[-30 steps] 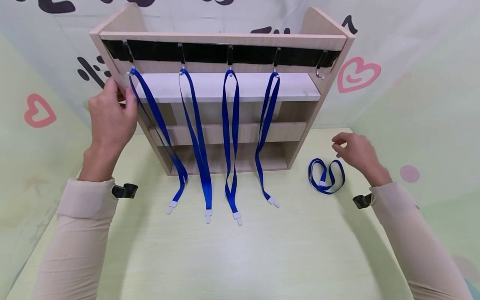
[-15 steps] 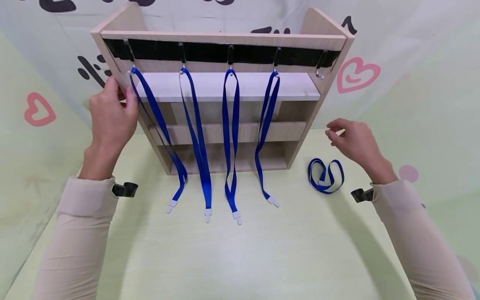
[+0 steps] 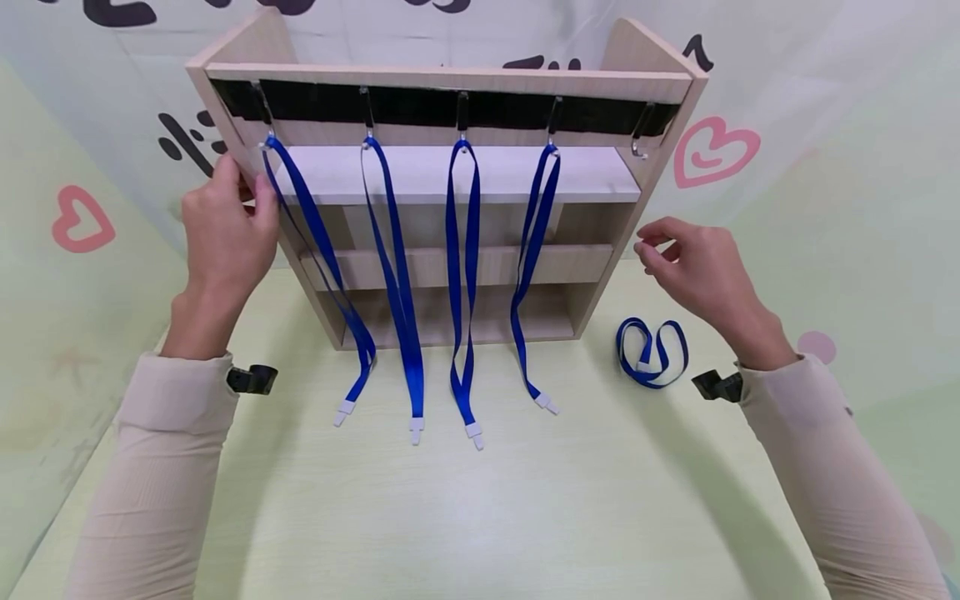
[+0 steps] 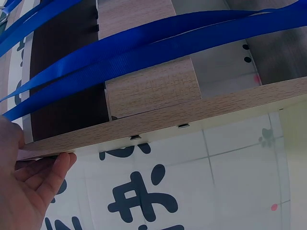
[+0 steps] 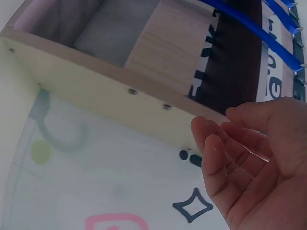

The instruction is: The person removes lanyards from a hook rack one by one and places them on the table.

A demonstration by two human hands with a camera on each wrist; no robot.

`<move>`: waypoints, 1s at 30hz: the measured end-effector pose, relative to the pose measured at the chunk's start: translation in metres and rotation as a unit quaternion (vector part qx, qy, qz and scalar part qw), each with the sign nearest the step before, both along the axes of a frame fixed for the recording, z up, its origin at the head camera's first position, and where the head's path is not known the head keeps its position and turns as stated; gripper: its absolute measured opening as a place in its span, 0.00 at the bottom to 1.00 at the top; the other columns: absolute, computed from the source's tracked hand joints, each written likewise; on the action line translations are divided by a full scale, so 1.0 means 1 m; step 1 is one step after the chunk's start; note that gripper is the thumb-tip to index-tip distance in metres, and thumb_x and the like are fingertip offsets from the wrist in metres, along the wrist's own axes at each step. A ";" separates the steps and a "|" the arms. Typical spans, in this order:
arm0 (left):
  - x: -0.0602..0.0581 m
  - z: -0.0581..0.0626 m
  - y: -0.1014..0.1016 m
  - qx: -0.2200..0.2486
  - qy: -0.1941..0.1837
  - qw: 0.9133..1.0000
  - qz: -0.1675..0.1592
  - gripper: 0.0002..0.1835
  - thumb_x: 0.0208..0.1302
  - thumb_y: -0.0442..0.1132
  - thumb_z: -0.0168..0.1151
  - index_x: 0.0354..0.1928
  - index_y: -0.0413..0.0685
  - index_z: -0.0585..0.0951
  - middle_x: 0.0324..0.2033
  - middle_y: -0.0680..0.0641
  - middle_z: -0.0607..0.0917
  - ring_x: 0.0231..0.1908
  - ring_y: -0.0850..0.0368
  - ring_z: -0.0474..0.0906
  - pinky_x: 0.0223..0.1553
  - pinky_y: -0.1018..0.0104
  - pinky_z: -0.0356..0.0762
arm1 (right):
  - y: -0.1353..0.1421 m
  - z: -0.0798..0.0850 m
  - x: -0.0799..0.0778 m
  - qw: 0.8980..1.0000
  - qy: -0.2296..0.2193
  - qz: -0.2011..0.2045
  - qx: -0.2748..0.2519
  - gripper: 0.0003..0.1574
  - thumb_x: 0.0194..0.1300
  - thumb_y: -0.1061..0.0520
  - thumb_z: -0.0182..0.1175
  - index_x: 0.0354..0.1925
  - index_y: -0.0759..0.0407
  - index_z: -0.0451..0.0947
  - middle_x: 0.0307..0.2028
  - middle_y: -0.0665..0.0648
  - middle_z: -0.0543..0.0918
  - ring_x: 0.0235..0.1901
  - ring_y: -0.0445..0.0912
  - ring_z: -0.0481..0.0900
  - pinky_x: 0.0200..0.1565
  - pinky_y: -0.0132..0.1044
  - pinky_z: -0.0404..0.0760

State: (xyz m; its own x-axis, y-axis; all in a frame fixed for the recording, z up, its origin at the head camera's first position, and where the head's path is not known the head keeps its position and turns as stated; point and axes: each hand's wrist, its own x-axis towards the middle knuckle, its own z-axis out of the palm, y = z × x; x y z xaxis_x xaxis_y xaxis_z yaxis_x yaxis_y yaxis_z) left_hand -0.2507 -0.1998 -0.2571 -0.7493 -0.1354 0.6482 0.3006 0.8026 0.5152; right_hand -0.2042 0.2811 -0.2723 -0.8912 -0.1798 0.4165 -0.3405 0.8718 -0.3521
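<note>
My left hand [image 3: 228, 229] grips the left side panel of a small wooden shelf [image 3: 480, 268]. In the left wrist view its fingers [image 4: 55, 177] lie behind the panel's edge. Several blue lanyards hang from hooks along the shelf's top: a leftmost lanyard [image 3: 313, 215] beside my left hand, the others further right, white clips dangling at their ends. At the right end, a bare hook [image 3: 639, 137] carries nothing. My right hand [image 3: 701, 271], fingers loosely bent and holding nothing, is beside the shelf's right panel [image 5: 110, 76]. Below it lies a coiled blue lanyard [image 3: 621, 343].
The shelf stands at the back of a pale green table [image 3: 480, 517]. A black strip [image 3: 412, 106] backs the hooks. Behind rises a printed white backdrop [image 3: 810, 75] with hearts and black lettering. A dark band with a small camera mount [image 3: 716, 386] sits at my right wrist.
My right hand has moved up and left, away from the coiled lanyard and toward the shelf's right panel. My left hand stays on the left panel.
</note>
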 end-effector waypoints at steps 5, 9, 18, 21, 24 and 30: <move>0.000 0.000 0.000 -0.002 0.002 1.000 -0.001 0.22 0.74 0.45 0.45 0.52 0.31 0.77 0.47 0.35 0.87 0.48 0.43 0.85 0.51 0.59 0.84 | -0.012 0.009 0.005 0.999 0.029 0.014 0.002 0.14 0.70 0.56 0.58 0.48 0.63 0.83 0.38 0.62 0.88 0.32 0.54 0.86 0.24 0.22 0.71; 0.000 0.000 0.001 -0.002 0.002 1.000 -0.001 0.22 0.74 0.45 0.45 0.52 0.31 0.77 0.47 0.35 0.87 0.48 0.42 0.85 0.51 0.54 0.84 | -0.021 0.017 0.007 0.998 0.049 0.026 0.005 0.13 0.70 0.58 0.58 0.46 0.63 0.84 0.38 0.61 0.88 0.32 0.54 0.86 0.26 0.19 0.70; 0.000 0.000 0.000 -0.004 0.005 1.000 0.000 0.22 0.74 0.45 0.45 0.52 0.31 0.77 0.47 0.35 0.87 0.48 0.42 0.85 0.50 0.60 0.84 | -0.047 0.030 0.004 0.994 0.086 0.069 -0.019 0.12 0.69 0.58 0.60 0.46 0.64 0.84 0.37 0.60 0.88 0.32 0.51 0.85 0.34 0.13 0.70; 0.000 0.000 0.000 -0.004 0.002 1.000 0.000 0.23 0.74 0.45 0.45 0.53 0.31 0.77 0.47 0.35 0.87 0.48 0.42 0.85 0.50 0.59 0.84 | -0.058 0.034 0.003 0.991 0.095 0.087 -0.033 0.12 0.69 0.59 0.60 0.47 0.64 0.84 0.34 0.60 0.88 0.30 0.49 0.85 0.35 0.14 0.72; 0.000 0.000 0.000 -0.003 -0.004 1.000 -0.001 0.23 0.75 0.46 0.44 0.54 0.31 0.77 0.48 0.35 0.86 0.49 0.42 0.85 0.50 0.53 0.84 | -0.070 0.037 0.002 0.990 0.098 0.093 -0.045 0.12 0.69 0.58 0.61 0.47 0.63 0.84 0.32 0.59 0.87 0.28 0.47 0.83 0.34 0.16 0.73; 0.000 0.000 0.001 -0.003 -0.004 1.000 0.000 0.23 0.75 0.45 0.44 0.53 0.31 0.76 0.48 0.35 0.86 0.49 0.42 0.85 0.50 0.48 0.83 | -0.094 0.042 -0.006 0.992 0.098 0.071 -0.039 0.18 0.70 0.50 0.60 0.49 0.62 0.84 0.38 0.58 0.88 0.29 0.47 0.83 0.34 0.28 0.78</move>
State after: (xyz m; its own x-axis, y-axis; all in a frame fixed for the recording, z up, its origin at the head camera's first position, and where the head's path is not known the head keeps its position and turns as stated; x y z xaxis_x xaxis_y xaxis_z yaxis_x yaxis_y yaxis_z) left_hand -0.2505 -0.1989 -0.2575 -0.7550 -0.1316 0.6423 0.2966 0.8051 0.5136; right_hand -0.2104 0.1872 -0.2302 -0.7596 -0.2585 0.5968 -0.5269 0.7825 -0.3318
